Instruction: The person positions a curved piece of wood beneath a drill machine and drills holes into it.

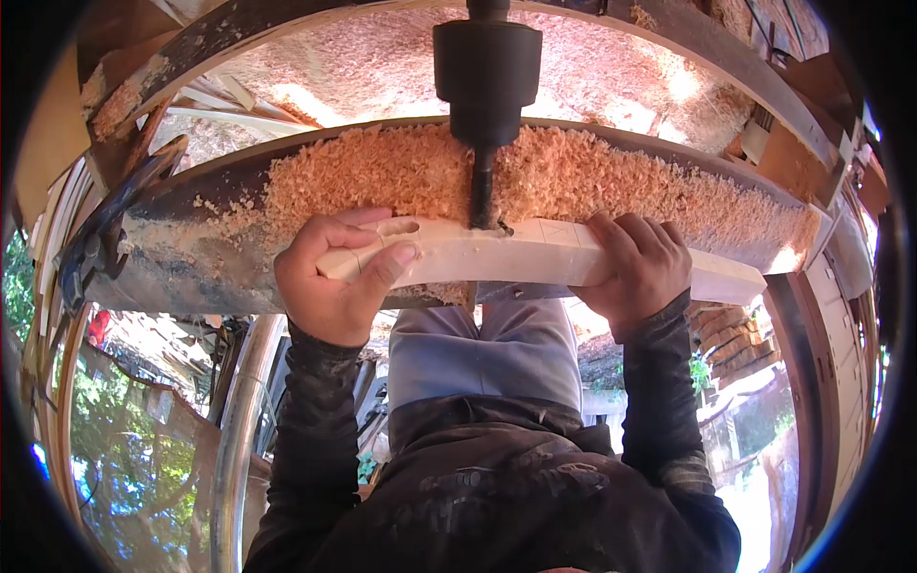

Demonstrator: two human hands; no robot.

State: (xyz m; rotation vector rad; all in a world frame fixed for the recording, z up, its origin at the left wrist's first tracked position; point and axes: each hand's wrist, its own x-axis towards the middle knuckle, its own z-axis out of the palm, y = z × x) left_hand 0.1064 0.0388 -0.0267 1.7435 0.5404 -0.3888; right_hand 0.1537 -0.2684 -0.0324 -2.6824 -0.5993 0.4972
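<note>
A pale wooden bar (458, 260) lies crosswise along the near edge of a machine table (205, 260). Round its left end my left hand (336, 272) is closed, thumb on the near side beside an oblong slot cut in the top face. Farther right, my right hand (638, 265) grips the same bar, fingers over its top; the right end sticks out past it. Between the hands, a dark drill bit (481, 191) in a black chuck (488, 76) comes down to the bar's top, by a dark spot there. Whether the bit turns cannot be told.
Heaped wood shavings (382, 172) cover the table behind the bar and around the bit. A curved wooden edge (287, 27) arches across the back. At the left end of the table is a dark metal part (91, 234). Stacked wood pieces (735, 339) lie below right.
</note>
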